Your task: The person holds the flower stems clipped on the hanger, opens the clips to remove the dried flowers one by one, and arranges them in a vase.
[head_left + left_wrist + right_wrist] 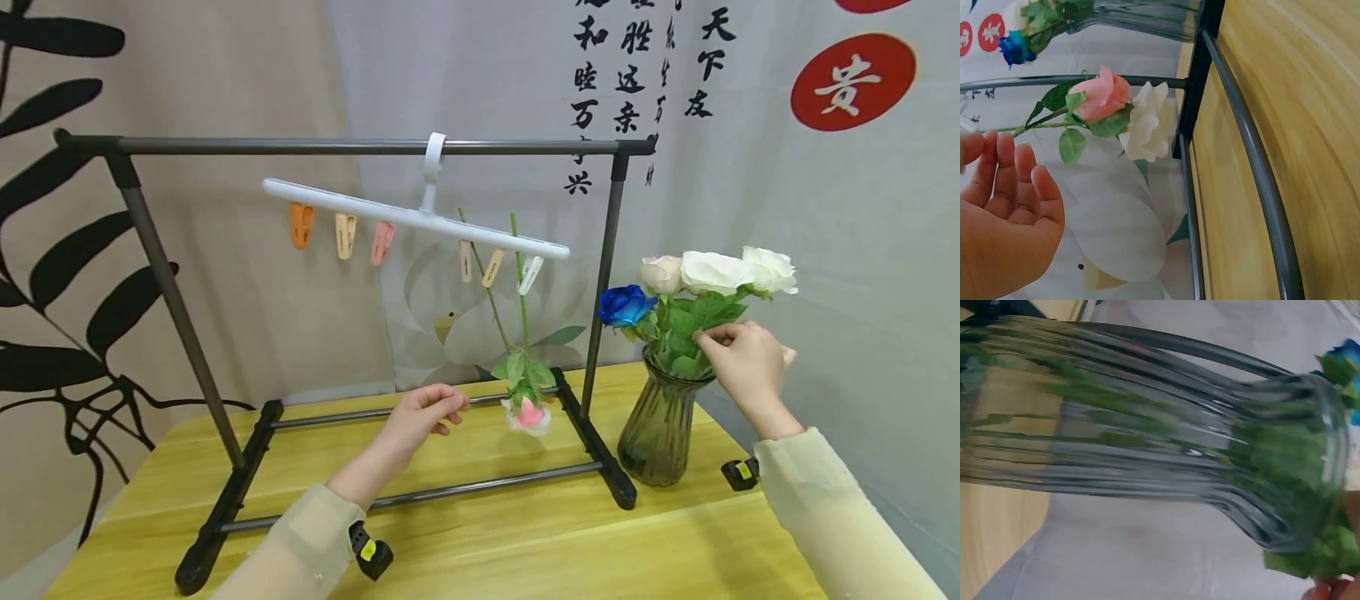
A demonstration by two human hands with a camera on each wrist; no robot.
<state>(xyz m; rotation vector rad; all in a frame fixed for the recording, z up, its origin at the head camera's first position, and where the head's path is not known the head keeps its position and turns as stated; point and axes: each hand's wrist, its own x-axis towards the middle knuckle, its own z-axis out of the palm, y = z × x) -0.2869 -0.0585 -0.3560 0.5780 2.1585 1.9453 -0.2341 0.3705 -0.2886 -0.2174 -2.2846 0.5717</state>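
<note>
My right hand (750, 362) is at the right side of a ribbed glass vase (660, 425), thumb and forefinger pinching at the green rose leaves (693, 321) above its rim. The exact spot of the pinch is hidden. White roses (716, 272), a pale rose (662, 273) and a blue rose (627, 306) stand in the vase. A pink rose (1105, 97) and a white rose (1147, 122) hang head down from a white hanger (420, 218), their stems among the clothespins on its right half. Left of these blooms, my left hand (423, 417) hovers with loosely bent fingers, holding nothing.
The hanger hooks over the top bar of a dark metal rack (360, 147) on a wooden table (450, 550). On its left half are orange (302, 225), yellow (345, 236) and pink (382, 243) clothespins. A printed curtain (480, 75) hangs behind.
</note>
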